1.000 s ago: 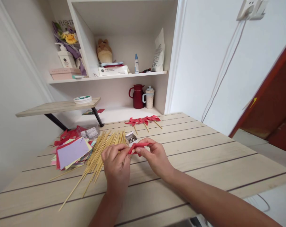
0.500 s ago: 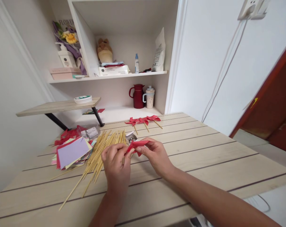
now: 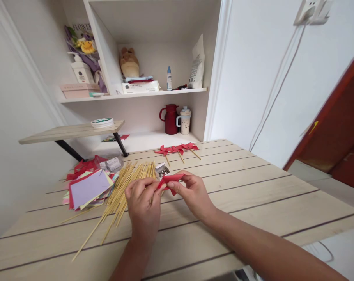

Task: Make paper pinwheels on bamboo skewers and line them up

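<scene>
Here a red paper (image 3: pixel 171 180) is pinched between the left hand (image 3: pixel 143 207) and right hand (image 3: pixel 193 195), just above the table (image 3: pixel 253 183), beside the sticks (image 3: pixel 127 183). The folds are best kept pressed together at the centre while a stick is lined up. Since the earlier frame, the paper has been lowered slightly.

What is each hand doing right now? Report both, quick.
Left hand: closed, pinching the left end of the red paper pinwheel.
Right hand: closed, pinching the pinwheel's right side.
</scene>
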Action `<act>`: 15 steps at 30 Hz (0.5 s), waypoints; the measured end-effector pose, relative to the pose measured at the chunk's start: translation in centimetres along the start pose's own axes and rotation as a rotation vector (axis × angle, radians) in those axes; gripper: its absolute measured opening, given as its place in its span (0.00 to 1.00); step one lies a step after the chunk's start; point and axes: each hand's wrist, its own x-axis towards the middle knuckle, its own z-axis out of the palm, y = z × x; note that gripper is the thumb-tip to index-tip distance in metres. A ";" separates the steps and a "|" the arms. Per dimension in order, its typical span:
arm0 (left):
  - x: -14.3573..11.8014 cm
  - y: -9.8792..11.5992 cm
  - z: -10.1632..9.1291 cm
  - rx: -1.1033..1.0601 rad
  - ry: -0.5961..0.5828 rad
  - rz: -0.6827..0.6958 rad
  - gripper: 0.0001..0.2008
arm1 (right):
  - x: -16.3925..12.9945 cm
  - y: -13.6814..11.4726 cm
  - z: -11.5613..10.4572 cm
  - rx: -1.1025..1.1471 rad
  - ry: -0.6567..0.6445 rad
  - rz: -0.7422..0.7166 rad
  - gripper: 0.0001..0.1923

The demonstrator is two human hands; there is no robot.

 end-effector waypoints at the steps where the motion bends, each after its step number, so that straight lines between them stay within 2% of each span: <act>1: 0.0 0.0 0.0 -0.009 -0.003 -0.005 0.01 | 0.0 0.0 0.0 0.004 0.008 0.007 0.08; 5: 0.1 -0.2 -0.1 -0.038 -0.010 -0.022 0.02 | 0.0 0.4 0.0 0.059 0.014 0.042 0.11; 9: 0.2 -0.4 -0.1 -0.034 -0.026 0.033 0.02 | -0.1 0.6 0.0 0.041 0.042 0.058 0.14; 15: 0.1 -0.3 -0.1 0.039 -0.014 0.126 0.04 | -0.2 0.3 0.2 -0.072 0.114 0.022 0.10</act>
